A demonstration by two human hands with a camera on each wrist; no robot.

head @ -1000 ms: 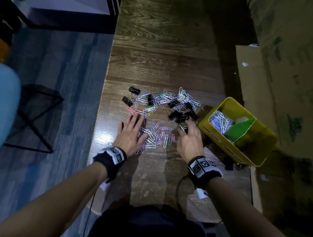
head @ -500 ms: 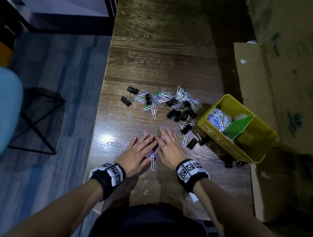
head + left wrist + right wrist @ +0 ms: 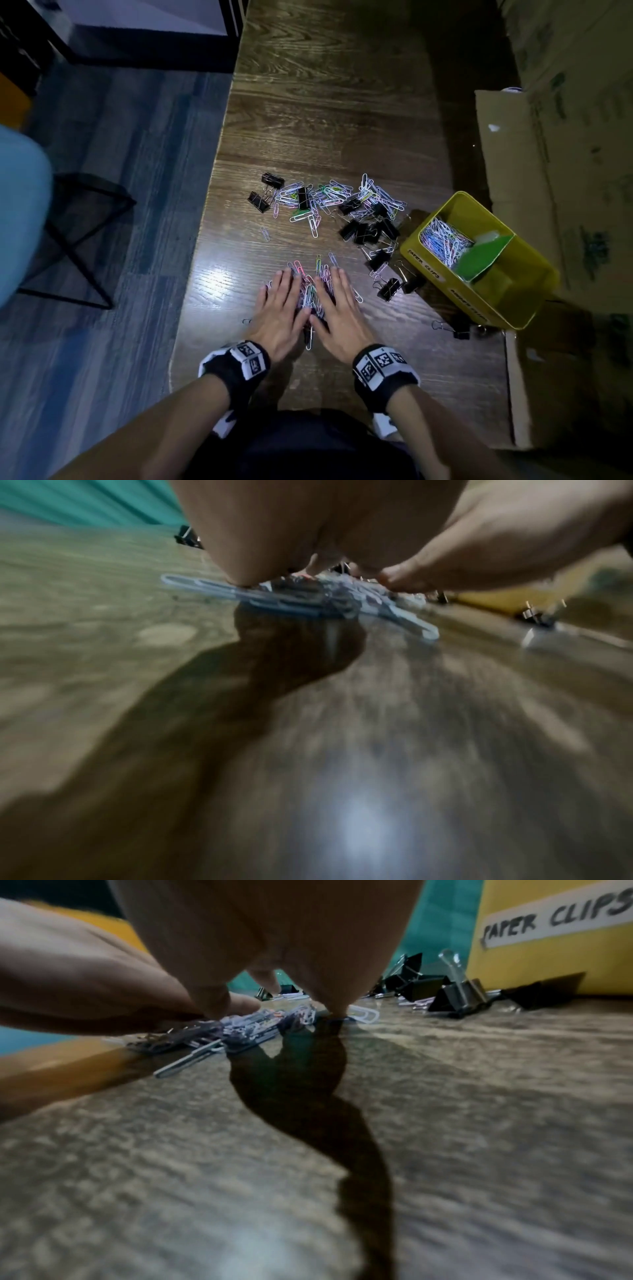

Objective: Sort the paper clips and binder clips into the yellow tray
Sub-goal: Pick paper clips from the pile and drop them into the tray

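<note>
My left hand (image 3: pixel 281 308) and right hand (image 3: pixel 337 308) lie flat on the wooden table (image 3: pixel 342 102), fingers straight, side by side. Between and under them is a small heap of coloured paper clips (image 3: pixel 310 291), seen low and close in the left wrist view (image 3: pixel 308 599) and in the right wrist view (image 3: pixel 246 1026). Farther away lies a mixed pile of paper clips (image 3: pixel 329 195) and black binder clips (image 3: pixel 368 228). The yellow tray (image 3: pixel 431 274) stands at the right, with paper clips (image 3: pixel 443 240) in its near-left compartment and a green divider (image 3: pixel 479 257). Its label reads PAPER CLIPS (image 3: pixel 555 918).
Loose binder clips (image 3: pixel 390 287) lie between my right hand and the tray, one more (image 3: pixel 459 330) by the tray's near corner. Cardboard (image 3: pixel 548 171) flanks the table's right side. The table's left edge (image 3: pixel 205 240) drops to a blue floor with a dark stool frame (image 3: pixel 85 240).
Both hands have swept toward me and together, dragging paper clips out of the pile into a tight heap between them. The far pile and the tray stayed put.
</note>
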